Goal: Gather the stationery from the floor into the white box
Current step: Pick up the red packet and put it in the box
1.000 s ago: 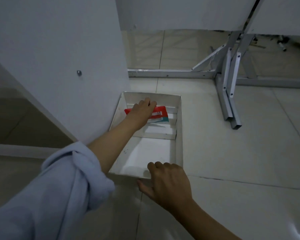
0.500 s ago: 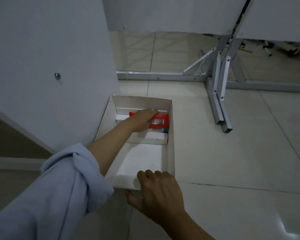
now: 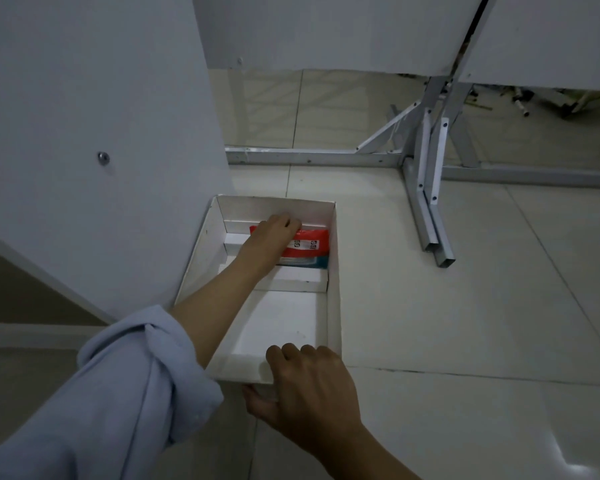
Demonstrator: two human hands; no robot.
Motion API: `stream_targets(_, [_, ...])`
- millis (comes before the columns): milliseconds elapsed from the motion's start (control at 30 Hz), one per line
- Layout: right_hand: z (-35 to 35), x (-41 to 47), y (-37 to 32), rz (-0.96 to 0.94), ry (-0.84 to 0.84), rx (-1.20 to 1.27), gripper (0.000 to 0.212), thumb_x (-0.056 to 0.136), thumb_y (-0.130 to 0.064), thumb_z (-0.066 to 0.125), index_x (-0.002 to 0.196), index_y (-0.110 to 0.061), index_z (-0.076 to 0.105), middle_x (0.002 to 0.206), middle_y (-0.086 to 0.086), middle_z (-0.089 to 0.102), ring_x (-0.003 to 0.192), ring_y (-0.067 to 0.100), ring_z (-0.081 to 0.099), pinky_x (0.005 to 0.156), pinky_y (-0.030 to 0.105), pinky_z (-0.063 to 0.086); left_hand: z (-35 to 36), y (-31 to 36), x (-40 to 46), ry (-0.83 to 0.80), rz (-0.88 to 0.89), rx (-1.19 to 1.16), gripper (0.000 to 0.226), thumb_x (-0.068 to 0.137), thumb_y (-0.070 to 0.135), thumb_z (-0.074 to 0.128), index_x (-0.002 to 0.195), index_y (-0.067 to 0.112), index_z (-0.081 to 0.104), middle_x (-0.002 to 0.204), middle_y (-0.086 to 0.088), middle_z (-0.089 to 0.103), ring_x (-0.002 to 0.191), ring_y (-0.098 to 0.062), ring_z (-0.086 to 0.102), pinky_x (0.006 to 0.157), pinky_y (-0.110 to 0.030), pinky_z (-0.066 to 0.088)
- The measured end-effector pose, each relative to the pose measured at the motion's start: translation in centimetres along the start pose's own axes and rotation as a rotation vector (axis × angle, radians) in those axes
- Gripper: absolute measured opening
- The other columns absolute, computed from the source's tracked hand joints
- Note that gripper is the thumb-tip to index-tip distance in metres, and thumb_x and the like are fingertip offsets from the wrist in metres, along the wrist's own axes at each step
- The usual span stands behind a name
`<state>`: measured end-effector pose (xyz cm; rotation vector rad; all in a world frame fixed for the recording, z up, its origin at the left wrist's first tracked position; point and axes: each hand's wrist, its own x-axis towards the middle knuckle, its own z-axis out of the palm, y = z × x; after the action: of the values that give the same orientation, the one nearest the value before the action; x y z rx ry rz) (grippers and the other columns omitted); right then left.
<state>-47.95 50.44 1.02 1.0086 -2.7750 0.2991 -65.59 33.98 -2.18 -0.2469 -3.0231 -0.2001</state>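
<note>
The white box (image 3: pixel 334 289) stands on the tiled floor beside a white panel. A divider splits it into a far and a near compartment. In the far compartment lies a red and teal packet (image 3: pixel 305 249). My left hand (image 3: pixel 271 237) rests palm down on the packet's left part, fingers curled over its far edge. My right hand (image 3: pixel 309 386) grips the box's near wall, fingers inside over the rim and thumb outside. The near compartment shows only its white bottom.
A tall white panel (image 3: pixel 101 133) stands close on the left, touching the box's side. Grey metal table legs (image 3: pixel 430 209) and a floor rail (image 3: pixel 312 156) lie behind and to the right. Pale floor tiles (image 3: pixel 465 323) spread to the right.
My left hand has pushed the red packet down and to the right in the far compartment. My right hand has stayed on the box's near wall.
</note>
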Motion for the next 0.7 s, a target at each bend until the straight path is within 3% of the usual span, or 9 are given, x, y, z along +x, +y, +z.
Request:
stream_targets(333, [0.4,-0.1,0.0,0.011,-0.003,0.039,0.048,0.074,-0.069,0.045,0.068,-0.024,0.061,0.053,-0.008,0.059,0.039,0.008,0.051,0.042,0.018,0.039,-0.4,-0.4,-0.5,0.011,0.040,-0.018,0.052,0.080,0.017,0.071,0.125,0.009,0.048,0.120,-0.016,0.053,0.109,-0.029,0.053,0.092,-0.042,0.049])
stream_targets(500, [0.1,-0.1,0.0,-0.001,0.000,0.017,0.047,0.076,-0.067,0.044,0.064,-0.023,0.057,0.050,-0.007,0.055,0.037,0.009,0.047,0.041,0.019,0.033,-1.1,-0.7,-1.1,0.019,0.044,-0.024,0.048,0.081,0.010,0.067,0.126,0.007,0.048,0.118,-0.018,0.054,0.106,-0.032,0.052,0.090,-0.042,0.046])
stream_targets(700, [-0.1,-0.1,0.1,-0.005,-0.011,-0.018,0.048,0.076,-0.067,0.043,0.062,-0.023,0.056,0.049,-0.007,0.054,0.036,0.010,0.045,0.042,0.020,0.026,-1.9,-0.9,-1.8,0.034,0.043,-0.008,0.055,0.079,0.022,0.071,0.127,0.009,0.048,0.120,-0.016,0.055,0.109,-0.029,0.051,0.095,-0.039,0.040])
